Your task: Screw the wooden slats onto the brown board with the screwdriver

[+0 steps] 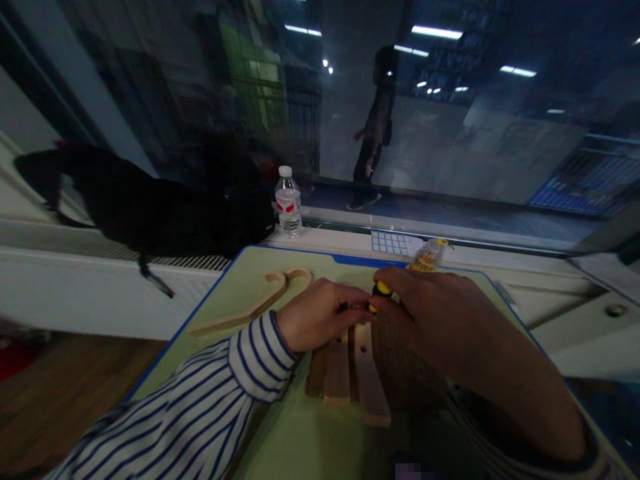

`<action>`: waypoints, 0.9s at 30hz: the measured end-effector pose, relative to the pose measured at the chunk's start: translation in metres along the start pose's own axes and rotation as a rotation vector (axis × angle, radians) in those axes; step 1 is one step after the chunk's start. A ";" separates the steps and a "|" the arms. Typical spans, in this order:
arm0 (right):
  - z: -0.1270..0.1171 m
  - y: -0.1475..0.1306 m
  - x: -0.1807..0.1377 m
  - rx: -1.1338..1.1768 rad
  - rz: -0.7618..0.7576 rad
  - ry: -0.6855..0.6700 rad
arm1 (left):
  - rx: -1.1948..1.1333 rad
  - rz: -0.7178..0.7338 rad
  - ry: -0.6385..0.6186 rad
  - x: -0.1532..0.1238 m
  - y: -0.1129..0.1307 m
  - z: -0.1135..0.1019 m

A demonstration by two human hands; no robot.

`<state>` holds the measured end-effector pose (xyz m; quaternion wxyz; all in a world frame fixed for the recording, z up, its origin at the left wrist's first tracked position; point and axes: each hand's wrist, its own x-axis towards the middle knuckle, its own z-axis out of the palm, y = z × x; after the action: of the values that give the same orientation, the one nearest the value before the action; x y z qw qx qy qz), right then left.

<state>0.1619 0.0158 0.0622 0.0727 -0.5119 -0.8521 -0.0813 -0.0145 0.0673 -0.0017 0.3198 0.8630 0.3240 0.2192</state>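
A screwdriver (383,289) with a yellow and black handle is gripped in my right hand (435,313), over the far end of the wooden pieces. My left hand (330,310) pinches close to the screwdriver's front end; what lies between its fingertips is too small and hidden to make out. Below the hands, two pale wooden strips, the left one (338,373) and the right one (371,387), lie side by side on a brown wooden block (403,360). Each strip shows a round hole. Part of the block is behind my right hand.
Curved wooden pieces (257,308) lie at the left of the green, blue-edged tabletop (280,420). A water bottle (289,207) and a plastic bag with yellow contents (427,255) stand beyond it. A black bag (175,207) sits at left. A person (375,127) appears in the window.
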 end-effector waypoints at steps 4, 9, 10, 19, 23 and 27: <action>0.001 -0.001 0.001 -0.008 0.012 -0.008 | -0.016 -0.016 -0.025 0.000 -0.003 0.001; 0.002 0.000 0.002 0.008 0.018 -0.019 | 0.032 -0.023 -0.012 -0.001 0.003 -0.002; 0.002 0.000 0.002 0.013 0.021 -0.019 | 0.055 -0.033 -0.011 -0.001 0.004 -0.002; 0.001 0.002 0.004 0.051 0.022 -0.020 | 0.267 -0.126 -0.045 0.005 0.020 -0.010; 0.002 0.003 0.005 0.066 0.024 -0.013 | 0.309 -0.175 -0.073 0.010 0.025 -0.013; 0.000 0.001 0.006 0.078 0.022 -0.024 | 0.300 -0.195 -0.059 0.010 0.024 -0.011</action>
<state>0.1598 0.0213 0.0637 0.0833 -0.5191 -0.8496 -0.0410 -0.0040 0.0649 0.0244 0.2168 0.8715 0.4257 0.1109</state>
